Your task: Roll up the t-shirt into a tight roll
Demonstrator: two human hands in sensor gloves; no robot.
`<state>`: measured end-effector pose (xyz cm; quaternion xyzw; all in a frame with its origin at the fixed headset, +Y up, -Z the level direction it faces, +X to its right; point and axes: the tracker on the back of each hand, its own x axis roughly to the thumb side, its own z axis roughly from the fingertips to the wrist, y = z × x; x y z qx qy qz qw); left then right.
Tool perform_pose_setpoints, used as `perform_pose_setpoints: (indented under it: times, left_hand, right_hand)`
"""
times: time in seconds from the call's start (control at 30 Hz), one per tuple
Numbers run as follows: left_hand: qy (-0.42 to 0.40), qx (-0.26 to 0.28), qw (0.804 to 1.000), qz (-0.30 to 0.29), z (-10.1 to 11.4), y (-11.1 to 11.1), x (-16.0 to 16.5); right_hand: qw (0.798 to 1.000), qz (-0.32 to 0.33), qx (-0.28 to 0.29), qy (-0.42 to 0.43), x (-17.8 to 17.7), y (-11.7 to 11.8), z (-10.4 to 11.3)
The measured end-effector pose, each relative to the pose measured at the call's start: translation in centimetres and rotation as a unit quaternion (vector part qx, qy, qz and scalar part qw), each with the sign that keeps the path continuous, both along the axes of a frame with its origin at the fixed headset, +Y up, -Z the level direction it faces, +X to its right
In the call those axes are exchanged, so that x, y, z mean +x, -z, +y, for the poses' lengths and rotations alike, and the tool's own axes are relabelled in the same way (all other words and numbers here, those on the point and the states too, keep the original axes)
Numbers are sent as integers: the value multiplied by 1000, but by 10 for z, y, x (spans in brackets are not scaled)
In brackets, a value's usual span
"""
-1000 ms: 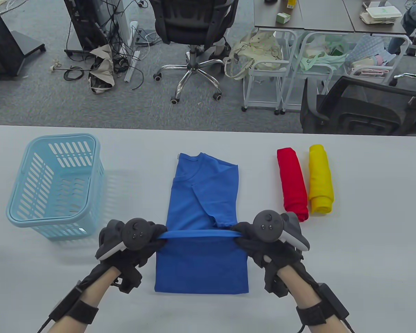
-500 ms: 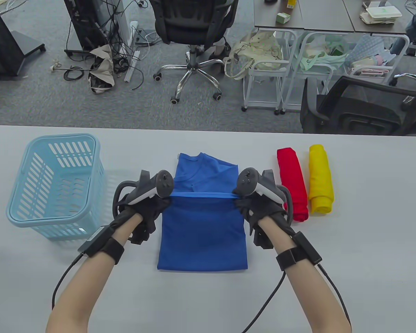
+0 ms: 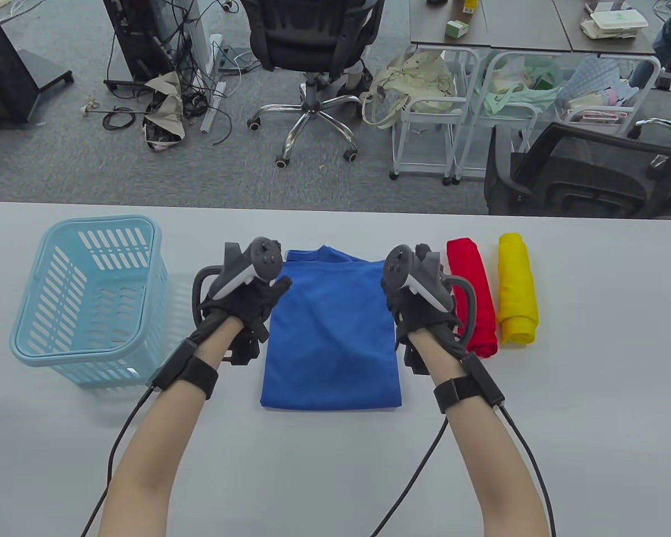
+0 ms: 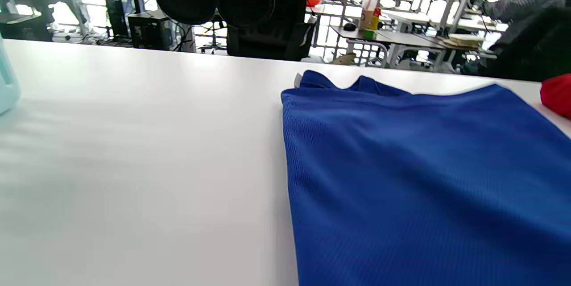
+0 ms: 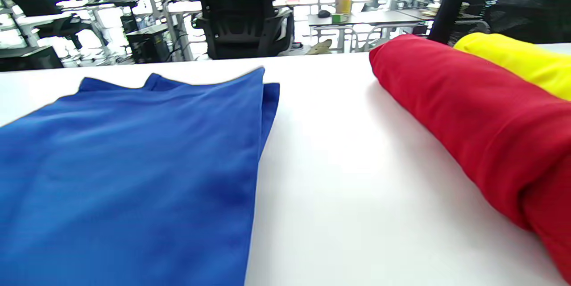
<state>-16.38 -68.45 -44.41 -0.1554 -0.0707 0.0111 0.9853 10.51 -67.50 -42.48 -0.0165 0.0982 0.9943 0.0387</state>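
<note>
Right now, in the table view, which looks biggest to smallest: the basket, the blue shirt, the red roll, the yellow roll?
1. basket
2. blue shirt, a close second
3. red roll
4. yellow roll, only slightly smaller than the red

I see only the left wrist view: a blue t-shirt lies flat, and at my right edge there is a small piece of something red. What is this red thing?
Observer: It is a red rolled t-shirt, lying on the table to the right of the blue t-shirt.
Operator: Is there something more behind it?
Observer: Yes, a yellow rolled t-shirt lies close beside it, on its right side.
Operator: And the pale thing at my left edge?
Observer: That is a light blue plastic basket, standing left of the blue t-shirt and apart from it.
</note>
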Motion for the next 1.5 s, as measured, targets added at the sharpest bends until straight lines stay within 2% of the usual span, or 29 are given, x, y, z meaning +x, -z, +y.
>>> perform_pose_setpoints:
  times: [0.03,0.1,0.17,0.27,0.3,0.33,0.37,0.47,0.57,0.67,0.73,0.77,0.83,0.93,1.0,1.03,1.13,1.23,1.33,1.37,1.43,1.5]
  left_hand:
    - [31,-15,998,-49,-12,-13,9]
    - [57,-49,991,-109,-32,-33,19]
    - [73,-79,984,-143,-55,-57,27]
    - [131,-136,967,-168,-89,-87,26]
    - [159,-152,962,-164,-98,-95,21]
    - [166,-151,961,-165,-101,-101,18]
    - [148,-124,966,-172,-100,-109,12]
    - [120,-130,967,-184,-94,-135,0]
    - [103,-96,971,-194,-79,-156,-9]
    - [20,-105,977,-186,-77,-171,-14]
    - [24,-116,976,-181,-90,-174,-15]
    - [61,-119,975,-177,-97,-175,-15]
    - [112,-69,971,-197,-93,-176,-13]
    - [155,-45,968,-193,-88,-183,-5]
    - [207,28,956,-208,-83,-192,0]
    - [219,47,951,-212,-80,-195,2]
    - [215,72,949,-220,-77,-199,6]
    - [194,89,949,-230,-79,-198,9]
    - [185,145,938,-255,-74,-196,10]
    - [172,136,942,-256,-71,-194,8]
    - [97,81,962,-243,-65,-190,1]
    - [5,-4,975,-222,-60,-188,-9]
  right_hand:
    - [998,48,-23,19,-6,-12,-8]
    - [990,114,-70,48,-13,-27,-21]
    - [972,177,-144,50,-21,-50,-42]
    - [955,210,-205,-46,-25,-85,-81]
    - [951,213,-211,-82,-22,-98,-94]
    - [952,214,-200,-93,-19,-105,-98]
    - [958,217,-171,-79,-14,-115,-100]
    - [959,211,-189,-20,0,-141,-96]
    - [955,216,-202,-7,9,-162,-84]
    - [962,227,-154,2,12,-176,-72]
    - [965,225,-133,-15,12,-178,-72]
    - [965,224,-133,-18,12,-178,-76]
    - [965,229,-124,-38,10,-178,-80]
    - [965,226,-106,-79,9,-178,-82]
    - [965,224,-101,-88,5,-183,-80]
    - [965,224,-94,-98,4,-184,-79]
    - [965,220,-66,-130,-2,-186,-80]
    - [972,208,-65,-89,-2,-177,-84]
    - [971,213,-52,-95,-2,-175,-83]
    - [970,218,-53,-96,-3,-176,-80]
    - [965,238,-60,-89,-3,-181,-74]
    - [961,259,-83,-60,0,-187,-66]
